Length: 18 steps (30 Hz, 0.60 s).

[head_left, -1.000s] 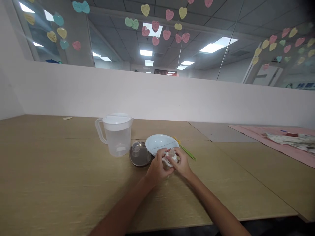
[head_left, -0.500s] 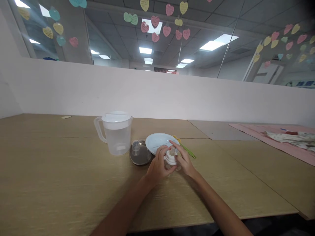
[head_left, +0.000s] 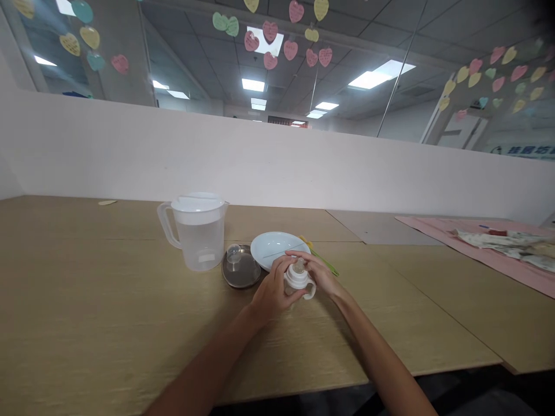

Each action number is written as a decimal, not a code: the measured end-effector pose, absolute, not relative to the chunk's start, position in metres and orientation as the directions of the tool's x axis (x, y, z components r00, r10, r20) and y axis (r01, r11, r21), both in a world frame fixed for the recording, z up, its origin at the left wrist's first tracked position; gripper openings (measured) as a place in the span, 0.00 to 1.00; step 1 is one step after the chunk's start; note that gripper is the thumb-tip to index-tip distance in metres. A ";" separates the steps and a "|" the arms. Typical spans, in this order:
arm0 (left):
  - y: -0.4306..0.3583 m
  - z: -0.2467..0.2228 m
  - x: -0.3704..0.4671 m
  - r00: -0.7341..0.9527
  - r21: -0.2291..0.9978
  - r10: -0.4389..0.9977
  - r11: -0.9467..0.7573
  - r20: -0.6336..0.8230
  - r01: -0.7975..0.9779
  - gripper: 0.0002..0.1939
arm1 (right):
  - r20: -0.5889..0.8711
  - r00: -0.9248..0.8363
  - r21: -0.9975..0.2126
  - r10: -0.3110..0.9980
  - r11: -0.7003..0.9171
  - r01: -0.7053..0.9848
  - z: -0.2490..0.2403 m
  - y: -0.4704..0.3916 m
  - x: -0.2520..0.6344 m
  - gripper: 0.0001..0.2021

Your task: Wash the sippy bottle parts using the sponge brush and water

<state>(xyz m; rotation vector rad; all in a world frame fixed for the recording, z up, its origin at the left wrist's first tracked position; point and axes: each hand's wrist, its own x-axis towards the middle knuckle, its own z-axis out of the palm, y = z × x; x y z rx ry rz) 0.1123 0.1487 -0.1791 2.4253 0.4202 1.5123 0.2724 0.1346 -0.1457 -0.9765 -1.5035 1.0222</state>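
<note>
Between the plate (head_left: 262, 247) and the desk (head_left: 130, 312)'s front edge, the left hand (head_left: 272, 293) clamps the bottle (head_left: 298, 278). The right hand (head_left: 323, 277)'s grip has opened, baring a handle (head_left: 314, 288); the left likely steadies it alone.

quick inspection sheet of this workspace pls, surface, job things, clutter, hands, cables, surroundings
surface: light wood-look table with visible seams
job's things: white-collared feeding bottle with a pale teat and curved white handle
clutter: translucent plastic lidded pitcher; round dark-grey metal tray bearing a small clear plastic cup-like piece; shallow white dish; thin green handle, partly hidden; pink cloth with items on it, far right
hands: left hand grips the bottle's left side; right hand has its fingers close behind the teat, contact unclear
cables: nothing seen
surroundings: white wall, glass above it with heart-shaped paper notes
</note>
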 end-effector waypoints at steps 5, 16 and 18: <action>0.149 -0.178 0.112 0.435 0.363 0.363 -0.928 0.824 0.088 0.34 | 0.295 -0.093 -0.954 0.951 0.289 -0.077 -0.149 0.136 0.270 0.25; 0.148 -0.178 0.112 0.434 0.403 0.398 -0.911 0.808 0.085 0.34 | 0.300 -0.091 -0.949 0.949 0.287 -0.133 -0.157 0.142 0.269 0.12; 0.148 -0.178 0.112 0.433 0.396 0.394 -0.914 0.811 0.091 0.34 | 0.297 -0.101 -0.951 0.950 0.284 -0.121 -0.157 0.141 0.269 0.12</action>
